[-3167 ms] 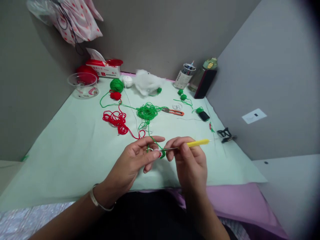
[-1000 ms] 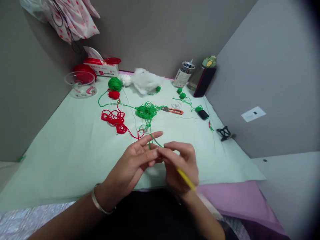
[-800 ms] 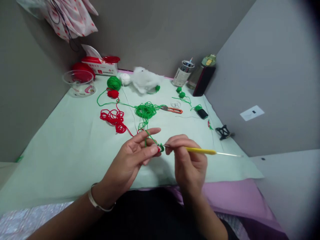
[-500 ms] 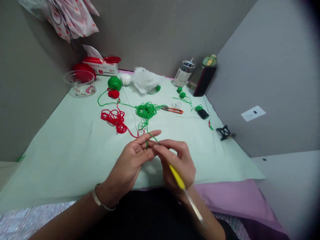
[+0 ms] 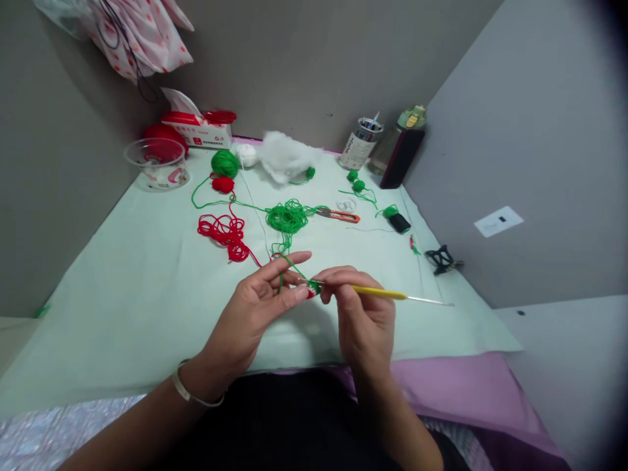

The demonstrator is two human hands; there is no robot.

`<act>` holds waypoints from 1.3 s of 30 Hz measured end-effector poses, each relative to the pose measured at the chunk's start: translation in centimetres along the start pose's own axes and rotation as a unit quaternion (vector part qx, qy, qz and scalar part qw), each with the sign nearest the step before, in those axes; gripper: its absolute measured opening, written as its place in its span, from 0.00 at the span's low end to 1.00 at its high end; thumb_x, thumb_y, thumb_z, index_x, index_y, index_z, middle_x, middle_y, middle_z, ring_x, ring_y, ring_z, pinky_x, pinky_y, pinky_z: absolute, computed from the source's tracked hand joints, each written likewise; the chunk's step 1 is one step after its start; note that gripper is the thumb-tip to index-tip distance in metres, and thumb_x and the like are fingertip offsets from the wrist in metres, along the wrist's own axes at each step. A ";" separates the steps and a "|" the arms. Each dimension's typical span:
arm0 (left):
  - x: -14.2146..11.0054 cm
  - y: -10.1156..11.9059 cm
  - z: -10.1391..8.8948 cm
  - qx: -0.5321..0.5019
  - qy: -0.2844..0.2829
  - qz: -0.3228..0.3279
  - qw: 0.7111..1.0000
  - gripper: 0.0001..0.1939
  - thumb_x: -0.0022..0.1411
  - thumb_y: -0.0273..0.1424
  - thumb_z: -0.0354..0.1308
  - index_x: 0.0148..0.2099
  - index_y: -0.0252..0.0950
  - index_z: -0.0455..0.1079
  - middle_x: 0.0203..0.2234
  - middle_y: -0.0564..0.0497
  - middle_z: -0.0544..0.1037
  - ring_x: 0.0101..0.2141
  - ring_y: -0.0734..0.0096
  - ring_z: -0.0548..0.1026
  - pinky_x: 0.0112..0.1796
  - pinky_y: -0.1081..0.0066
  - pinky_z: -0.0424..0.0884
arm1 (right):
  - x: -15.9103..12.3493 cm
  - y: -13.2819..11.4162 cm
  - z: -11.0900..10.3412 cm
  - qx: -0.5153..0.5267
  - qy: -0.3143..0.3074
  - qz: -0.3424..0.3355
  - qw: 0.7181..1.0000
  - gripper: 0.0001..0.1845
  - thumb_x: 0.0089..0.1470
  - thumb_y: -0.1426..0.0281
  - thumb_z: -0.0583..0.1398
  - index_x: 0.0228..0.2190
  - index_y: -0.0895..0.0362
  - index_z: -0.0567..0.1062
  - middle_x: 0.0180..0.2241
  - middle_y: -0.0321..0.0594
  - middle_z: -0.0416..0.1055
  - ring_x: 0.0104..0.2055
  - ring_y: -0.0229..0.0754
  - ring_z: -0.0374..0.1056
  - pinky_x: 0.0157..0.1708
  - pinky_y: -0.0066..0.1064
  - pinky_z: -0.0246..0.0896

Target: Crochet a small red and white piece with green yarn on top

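My left hand (image 5: 258, 307) pinches a tiny red, white and green crochet piece (image 5: 312, 290) between thumb and fingers, with a green yarn strand looped over the index finger. My right hand (image 5: 363, 314) grips a yellow-handled crochet hook (image 5: 380, 293); its metal tip meets the piece and its tail points right. The green strand runs up to a loose green yarn tangle (image 5: 287, 218) on the pale green mat (image 5: 122, 275).
On the mat lie a red yarn tangle (image 5: 226, 234), green yarn ball (image 5: 224, 163), white stuffing (image 5: 286, 157), orange snips (image 5: 338, 214), small green balls, a black clip (image 5: 441, 258). At the back stand a clear bowl (image 5: 157, 163), tissue box (image 5: 196, 131), a jar and a bottle.
Half a second ago the hook's handle pointed down toward my body; my right hand has swung it back so the handle points right, with the tip at the piece.
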State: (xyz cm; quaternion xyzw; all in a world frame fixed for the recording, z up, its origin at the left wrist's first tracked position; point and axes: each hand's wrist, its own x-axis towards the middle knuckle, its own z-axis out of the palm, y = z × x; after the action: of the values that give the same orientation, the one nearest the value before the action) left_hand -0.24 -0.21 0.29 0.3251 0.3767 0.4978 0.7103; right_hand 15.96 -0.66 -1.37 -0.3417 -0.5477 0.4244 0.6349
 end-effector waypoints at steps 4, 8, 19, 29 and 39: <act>-0.2 0.2 0.4 -0.031 0.000 -0.039 0.999 0.28 0.58 0.32 0.76 0.61 0.40 0.79 0.30 0.55 0.75 0.28 0.78 0.64 0.31 0.75 0.60 | -0.1 0.2 -0.1 0.028 -0.005 0.031 0.999 0.08 0.68 0.67 0.63 0.41 0.50 0.85 0.39 0.38 0.79 0.34 0.38 0.70 0.35 0.32 0.66; -0.3 0.4 0.6 -0.035 -0.003 -0.047 0.998 0.34 0.59 0.32 0.75 0.66 0.39 0.74 0.29 0.56 0.73 0.26 0.79 0.60 0.28 0.76 0.56 | -0.2 0.2 0.1 0.048 -0.008 0.022 0.999 0.08 0.68 0.68 0.63 0.41 0.50 0.86 0.40 0.38 0.76 0.32 0.36 0.71 0.33 0.31 0.68; 0.1 0.1 0.0 -0.075 -0.043 -0.035 0.996 0.22 0.58 0.27 0.73 0.55 0.42 0.83 0.32 0.53 0.76 0.35 0.74 0.73 0.42 0.74 0.69 | 0.8 0.0 -0.3 0.164 0.024 0.151 0.974 0.10 0.62 0.60 0.68 0.33 0.53 0.84 0.31 0.36 0.76 0.25 0.33 0.66 0.25 0.26 0.65; 0.0 -0.3 0.0 0.003 -0.011 0.011 1.000 0.17 0.59 0.33 0.75 0.52 0.47 0.85 0.33 0.53 0.77 0.39 0.72 0.73 0.46 0.72 0.69 | 0.5 -0.2 -0.2 0.125 0.033 0.110 0.986 0.09 0.65 0.62 0.66 0.35 0.52 0.84 0.33 0.37 0.80 0.27 0.33 0.69 0.31 0.27 0.67; -0.1 -0.5 -0.3 0.023 -0.001 0.011 1.000 0.18 0.60 0.33 0.75 0.53 0.48 0.84 0.35 0.53 0.79 0.39 0.72 0.74 0.46 0.73 0.69 | -0.4 -1.0 -0.5 -0.004 -0.005 0.022 1.000 0.12 0.73 0.69 0.55 0.42 0.52 0.79 0.39 0.38 0.81 0.32 0.37 0.77 0.35 0.33 0.75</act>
State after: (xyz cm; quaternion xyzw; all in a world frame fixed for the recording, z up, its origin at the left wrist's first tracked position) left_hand -0.29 -0.40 -0.24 0.3458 0.3841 0.4961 0.6977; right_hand 16.57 -1.41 -0.74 -0.3542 -0.5450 0.4374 0.6214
